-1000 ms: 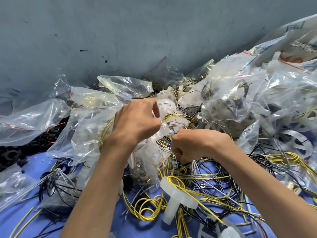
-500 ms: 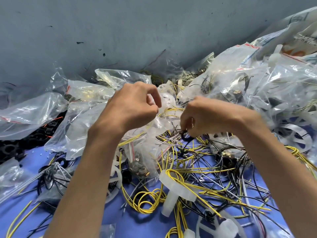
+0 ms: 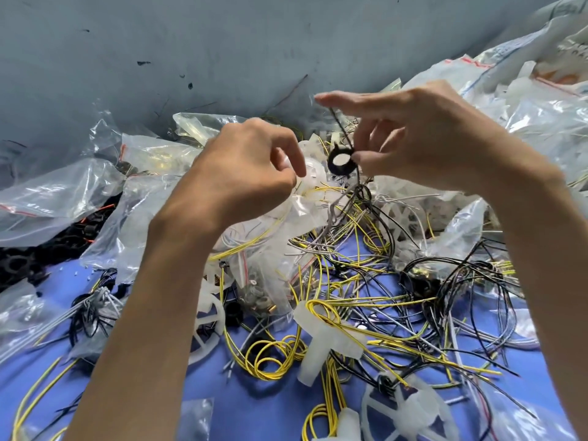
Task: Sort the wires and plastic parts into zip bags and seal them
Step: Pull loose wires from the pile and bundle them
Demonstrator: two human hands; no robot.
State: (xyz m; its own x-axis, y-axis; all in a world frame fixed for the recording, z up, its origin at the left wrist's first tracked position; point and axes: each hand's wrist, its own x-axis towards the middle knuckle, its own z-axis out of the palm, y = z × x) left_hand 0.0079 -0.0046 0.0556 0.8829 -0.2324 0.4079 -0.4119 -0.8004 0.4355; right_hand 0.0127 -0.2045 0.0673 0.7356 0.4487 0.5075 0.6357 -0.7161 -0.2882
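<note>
Nearest me on the feed, the blue bench (image 3: pixel 261 405) carries a white spoked wheel (image 3: pixel 410 412) at the lower right. Just beyond it lies a white T-shaped part (image 3: pixel 321 342), with yellow wires (image 3: pixel 270 354) looped over and beside it. Black wires (image 3: pixel 461 281) tangle with more yellow ones across the middle and right of the bench. Both forearms reach in from the bottom edge, and the hands are raised above this tangle.

The left hand (image 3: pixel 245 176) has its fingers curled in, forefinger and thumb close together. It sits right over a crumpled clear bag (image 3: pixel 280 224) with yellow wire in it, and I cannot tell whether it actually pinches the plastic. The right hand (image 3: pixel 423 144) is a little higher and just across from it. It pinches a small black ring (image 3: pixel 341 160) by the edge, with the forefinger stretched straight out above. A thin dark lead (image 3: pixel 340 128) passes the ring, running from under that forefinger down toward the tangle.

Farther back on the left I see zip bags (image 3: pixel 57 198) with red seal strips lying over a heap of black plastic parts (image 3: pixel 31 259). More filled bags (image 3: pixel 525 122) are piled high on the right. Behind everything stands a scuffed grey wall (image 3: pixel 222 43).
</note>
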